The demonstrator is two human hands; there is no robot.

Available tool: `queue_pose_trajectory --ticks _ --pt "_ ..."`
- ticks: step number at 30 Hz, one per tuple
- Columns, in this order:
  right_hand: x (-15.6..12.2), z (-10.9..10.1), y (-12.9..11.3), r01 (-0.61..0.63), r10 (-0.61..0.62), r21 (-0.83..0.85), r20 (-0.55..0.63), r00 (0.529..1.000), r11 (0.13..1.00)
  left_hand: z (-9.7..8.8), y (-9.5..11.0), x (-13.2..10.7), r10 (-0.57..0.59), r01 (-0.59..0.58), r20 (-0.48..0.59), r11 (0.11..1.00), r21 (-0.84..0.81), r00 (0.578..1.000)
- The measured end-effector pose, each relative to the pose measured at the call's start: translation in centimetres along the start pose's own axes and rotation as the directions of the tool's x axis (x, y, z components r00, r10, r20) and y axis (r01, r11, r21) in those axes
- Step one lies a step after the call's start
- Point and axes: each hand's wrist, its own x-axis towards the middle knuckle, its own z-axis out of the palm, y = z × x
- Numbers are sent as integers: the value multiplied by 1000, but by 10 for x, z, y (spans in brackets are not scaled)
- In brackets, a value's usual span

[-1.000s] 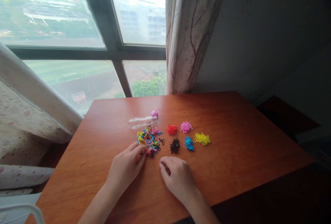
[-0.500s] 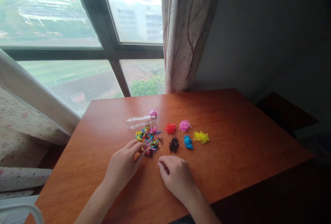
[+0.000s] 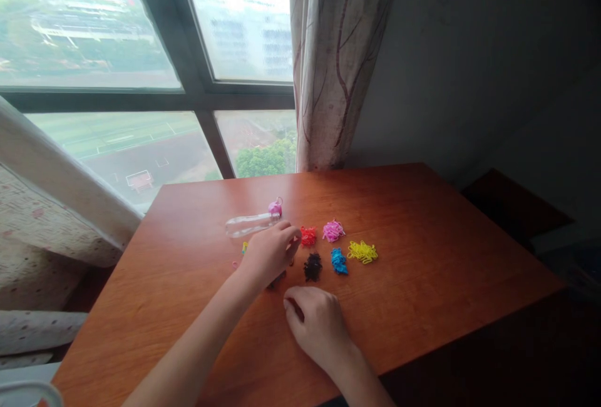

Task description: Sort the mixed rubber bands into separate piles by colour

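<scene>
My left hand (image 3: 273, 247) hangs over the mixed heap of small coloured loop-shaped pieces, its fingertips pinched together beside the red pile (image 3: 308, 236). Whatever sits in that pinch is hidden. Most of the mixed heap is covered by this hand; a few yellow bits (image 3: 245, 247) and dark pieces (image 3: 277, 280) show around it. My right hand (image 3: 317, 319) rests curled on the table in front of the black pile (image 3: 312, 267), closed, with nothing seen in it. Sorted by colour, a blue pile (image 3: 339, 261), a pink pile (image 3: 333, 230) and a yellow pile (image 3: 362, 252) lie to the right.
A clear plastic bottle (image 3: 248, 225) lies on its side behind my left hand, with a pink cap (image 3: 275, 207) by its neck. The brown wooden table (image 3: 422, 282) stands against a window with curtains (image 3: 328, 81). A white curved rail (image 3: 32, 388) is at the lower left.
My left hand has moved from the mixed heap up and to the right, to beside the red pile. My right hand stays in place. The view has shifted slightly.
</scene>
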Motion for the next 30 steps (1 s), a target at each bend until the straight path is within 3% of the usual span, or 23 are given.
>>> queue_pose_trajectory --ticks 13,30 --pt "-1 -1 -1 -17 17 13 18 1000 1000 19 0 30 -24 18 80 997 74 997" --pt "0 -1 -1 -14 14 17 -1 1000 1000 10 6 19 -13 7 84 997 73 996"
